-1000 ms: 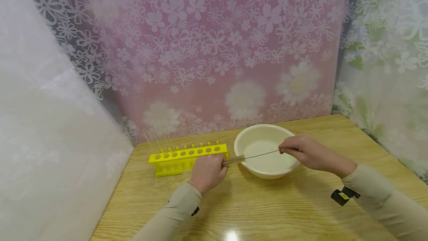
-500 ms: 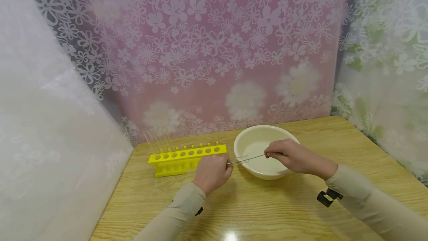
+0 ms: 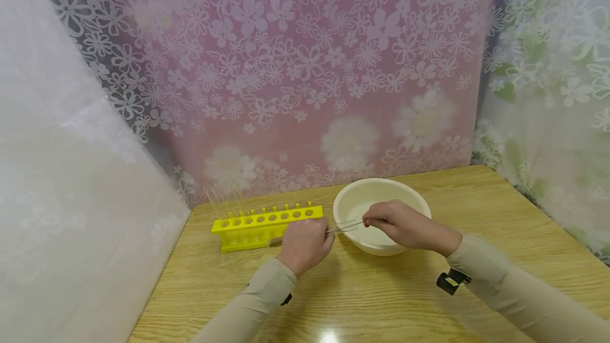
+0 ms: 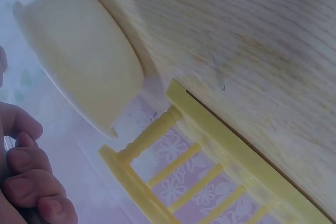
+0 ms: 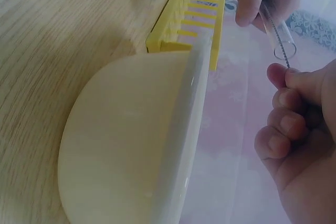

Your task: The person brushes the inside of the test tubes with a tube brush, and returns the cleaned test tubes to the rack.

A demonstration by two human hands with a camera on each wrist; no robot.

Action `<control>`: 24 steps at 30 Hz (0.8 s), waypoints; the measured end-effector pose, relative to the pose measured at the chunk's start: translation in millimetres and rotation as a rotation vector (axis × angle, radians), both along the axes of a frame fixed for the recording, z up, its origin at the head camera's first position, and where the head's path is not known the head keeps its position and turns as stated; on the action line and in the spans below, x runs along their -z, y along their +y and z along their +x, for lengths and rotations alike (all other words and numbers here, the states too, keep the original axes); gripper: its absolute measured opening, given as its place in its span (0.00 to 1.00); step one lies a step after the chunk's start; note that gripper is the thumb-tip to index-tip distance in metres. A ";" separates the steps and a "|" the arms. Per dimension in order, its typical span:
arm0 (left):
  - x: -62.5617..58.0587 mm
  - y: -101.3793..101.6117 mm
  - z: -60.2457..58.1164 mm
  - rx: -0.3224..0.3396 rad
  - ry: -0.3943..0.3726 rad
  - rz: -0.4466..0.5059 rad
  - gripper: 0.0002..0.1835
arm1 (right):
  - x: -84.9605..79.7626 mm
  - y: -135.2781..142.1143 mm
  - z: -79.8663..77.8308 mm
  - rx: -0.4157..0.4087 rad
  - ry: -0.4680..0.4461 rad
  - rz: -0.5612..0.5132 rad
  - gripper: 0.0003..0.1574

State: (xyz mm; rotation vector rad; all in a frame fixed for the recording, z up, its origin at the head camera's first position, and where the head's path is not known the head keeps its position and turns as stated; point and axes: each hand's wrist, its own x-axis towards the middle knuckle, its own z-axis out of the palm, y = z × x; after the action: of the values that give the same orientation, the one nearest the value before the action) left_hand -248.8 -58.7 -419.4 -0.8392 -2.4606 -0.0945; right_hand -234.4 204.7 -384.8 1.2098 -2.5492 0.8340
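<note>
My left hand (image 3: 306, 245) grips a clear glass test tube (image 3: 344, 226), its open end pointing right over the rim of a cream basin (image 3: 378, 251). Pinched between the thumb and forefinger of my right hand (image 3: 404, 225) is the twisted wire handle of a test tube brush (image 5: 285, 56). The wire runs into the tube's mouth, and my right fingertips are close to that mouth. Left of my left hand the pale brush head (image 3: 275, 242) shows inside the tube. My left hand hides the tube's middle. In the left wrist view my left fingers (image 4: 34, 184) are curled.
A yellow test tube rack (image 3: 267, 220) stands left of the basin, just behind my left hand. Several glass test tubes (image 3: 221, 204) stand at its left end. Floral curtains (image 3: 305, 94) hang behind and beside the wooden table (image 3: 371, 300).
My right hand has moved left toward my left hand, pushing the brush deeper into the test tube. The brush head has gone from the tube's mouth to beyond my left hand, which shifted slightly right.
</note>
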 end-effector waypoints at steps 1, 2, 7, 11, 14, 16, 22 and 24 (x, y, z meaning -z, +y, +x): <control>0.1 -0.1 -0.5 -0.004 0.004 -0.002 0.19 | -0.2 -1.7 -0.5 -0.001 0.003 0.000 0.11; 0.1 -0.2 -0.7 -0.008 0.007 -0.003 0.19 | -0.2 -3.2 -1.0 -0.002 0.005 0.002 0.11; -0.2 -1.1 -1.3 -0.022 0.006 -0.011 0.19 | 0.0 -8.0 -2.4 0.011 0.004 0.008 0.11; 0.3 -1.9 -1.4 -0.012 0.015 -0.008 0.19 | -2.1 -8.5 -0.8 0.029 -0.058 0.006 0.12; 0.6 -2.3 -1.5 0.006 0.030 -0.002 0.18 | -3.7 -7.7 -0.2 0.031 -0.149 0.008 0.15; 0.3 -2.5 -1.4 0.018 0.041 0.000 0.18 | -4.2 -6.9 -0.6 0.026 -0.207 0.012 0.18; 0.9 -3.4 -2.0 0.022 0.044 -0.006 0.17 | -2.7 -3.6 -2.7 -0.003 -0.281 0.031 0.20; 1.2 -3.6 -1.9 0.022 0.040 -0.004 0.17 | -1.9 -2.8 -3.4 -0.015 -0.280 0.037 0.21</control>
State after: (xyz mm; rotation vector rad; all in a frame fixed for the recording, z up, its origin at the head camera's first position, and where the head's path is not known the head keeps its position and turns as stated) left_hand -250.7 -62.3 -420.5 -0.8624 -2.4151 -0.0803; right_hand -237.8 201.9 -382.9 1.1985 -2.7874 1.0296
